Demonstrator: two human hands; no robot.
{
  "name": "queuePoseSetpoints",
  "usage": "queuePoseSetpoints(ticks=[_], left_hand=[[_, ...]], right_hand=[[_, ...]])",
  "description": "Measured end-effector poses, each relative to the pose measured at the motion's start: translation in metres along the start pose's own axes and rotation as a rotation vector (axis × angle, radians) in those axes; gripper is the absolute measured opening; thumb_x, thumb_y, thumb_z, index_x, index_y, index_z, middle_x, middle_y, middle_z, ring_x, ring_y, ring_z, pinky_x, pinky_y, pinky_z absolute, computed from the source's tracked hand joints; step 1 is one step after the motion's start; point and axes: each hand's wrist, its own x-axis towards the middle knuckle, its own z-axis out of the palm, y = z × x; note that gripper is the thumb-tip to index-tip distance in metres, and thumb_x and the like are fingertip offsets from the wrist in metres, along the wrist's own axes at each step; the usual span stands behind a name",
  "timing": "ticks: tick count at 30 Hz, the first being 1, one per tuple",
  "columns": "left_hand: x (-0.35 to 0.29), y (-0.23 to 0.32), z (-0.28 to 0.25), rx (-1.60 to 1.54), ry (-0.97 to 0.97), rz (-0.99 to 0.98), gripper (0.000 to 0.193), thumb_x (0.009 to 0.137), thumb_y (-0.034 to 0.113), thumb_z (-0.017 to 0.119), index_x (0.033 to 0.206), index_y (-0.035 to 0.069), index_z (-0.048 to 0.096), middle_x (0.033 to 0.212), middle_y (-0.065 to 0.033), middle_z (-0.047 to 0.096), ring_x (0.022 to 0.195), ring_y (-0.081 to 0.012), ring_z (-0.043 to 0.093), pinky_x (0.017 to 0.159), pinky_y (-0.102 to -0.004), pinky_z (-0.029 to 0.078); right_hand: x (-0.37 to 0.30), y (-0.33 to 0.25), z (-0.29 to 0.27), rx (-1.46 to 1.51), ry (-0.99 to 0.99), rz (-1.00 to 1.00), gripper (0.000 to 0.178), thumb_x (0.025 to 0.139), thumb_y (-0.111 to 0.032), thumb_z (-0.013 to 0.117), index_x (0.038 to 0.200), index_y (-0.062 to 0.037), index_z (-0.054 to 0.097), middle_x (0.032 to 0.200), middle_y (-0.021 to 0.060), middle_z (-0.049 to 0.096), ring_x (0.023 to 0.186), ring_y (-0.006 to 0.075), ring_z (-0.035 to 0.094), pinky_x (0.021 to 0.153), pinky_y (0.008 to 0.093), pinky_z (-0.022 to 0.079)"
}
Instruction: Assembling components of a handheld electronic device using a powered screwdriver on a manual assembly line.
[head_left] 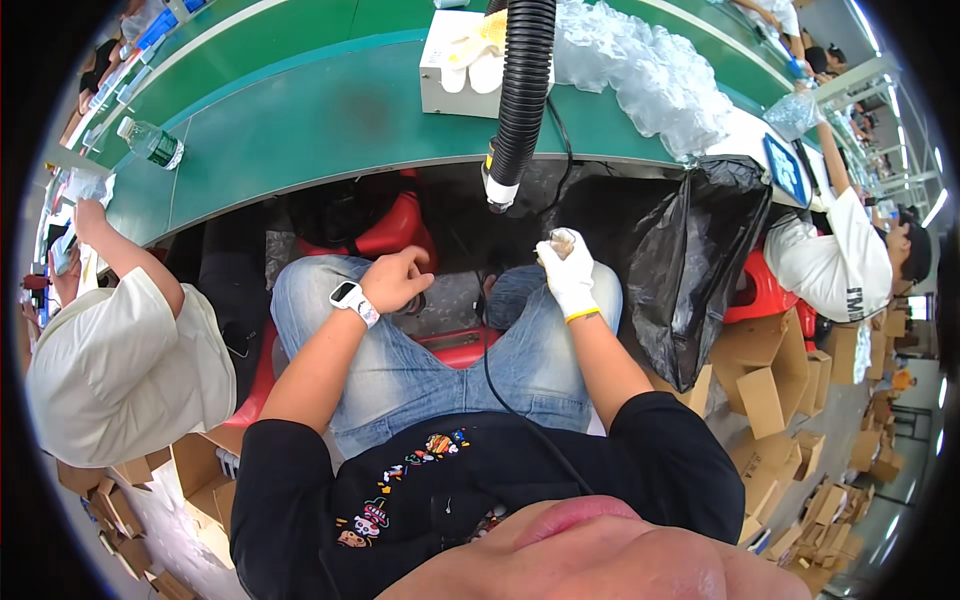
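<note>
hose [522, 95]: ribbed black plastic; glove [568, 278]: white knit cloth; bag [695, 265]: glossy black plastic film
</note>
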Motion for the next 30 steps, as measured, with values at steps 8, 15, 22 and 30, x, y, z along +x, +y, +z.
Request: queuePoseSetpoints(ticks=[8, 15, 22, 30], left_hand=[[0.004, -0.028, -0.003, 0.180, 0.218, 0.096, 0.027, 0.097, 0.027, 0.066, 0.087, 0.002, 0.069, 0.078, -0.0175, 0.065, 0.073, -0.0386, 0.063, 0.067, -0.0444, 0.050], [0.006, -0.001, -0.012, 0.057, 0.622, 0.180, 0.012, 0.090, 0.011, 0.071, 0.100, 0.005, 0.070, 0.095, -0.0140, 0.069, 0.086, -0.0301, 0.070, 0.078, -0.0389, 0.056], [-0.012, -0.026, -0.006, 0.094, 0.378, 0.115, 0.011, 0.090, 0.010, 0.067, 0.100, 0.006, 0.069, 0.096, -0.0141, 0.069, 0.089, -0.0333, 0.069, 0.078, -0.0418, 0.055], [-0.017, -0.012, -0.005, 0.054, 0.349, 0.189, 0.010, 0.092, 0.012, 0.066, 0.099, 0.005, 0.067, 0.096, -0.0121, 0.069, 0.092, -0.0337, 0.067, 0.082, -0.0423, 0.054]], right_hand=[[0.004, 0.004, 0.008, -0.043, -0.052, -0.068, 0.041, 0.087, -0.006, 0.080, 0.123, -0.0020, 0.061, 0.100, 0.0098, 0.071, 0.084, 0.0163, 0.070, 0.074, 0.0299, 0.059], [0.007, 0.011, 0.002, 0.149, -0.044, 0.033, 0.041, 0.087, -0.006, 0.079, 0.124, -0.0045, 0.061, 0.104, 0.0100, 0.071, 0.088, 0.0172, 0.068, 0.079, 0.0315, 0.059], [0.001, 0.009, 0.004, 0.247, -0.072, 0.050, 0.041, 0.089, -0.003, 0.077, 0.125, -0.0026, 0.058, 0.102, 0.0083, 0.068, 0.084, 0.0154, 0.066, 0.074, 0.0285, 0.058], [0.000, 0.008, -0.001, 0.257, -0.049, -0.004, 0.039, 0.089, -0.002, 0.077, 0.124, -0.0007, 0.058, 0.100, 0.0089, 0.067, 0.080, 0.0154, 0.066, 0.072, 0.0285, 0.058]])
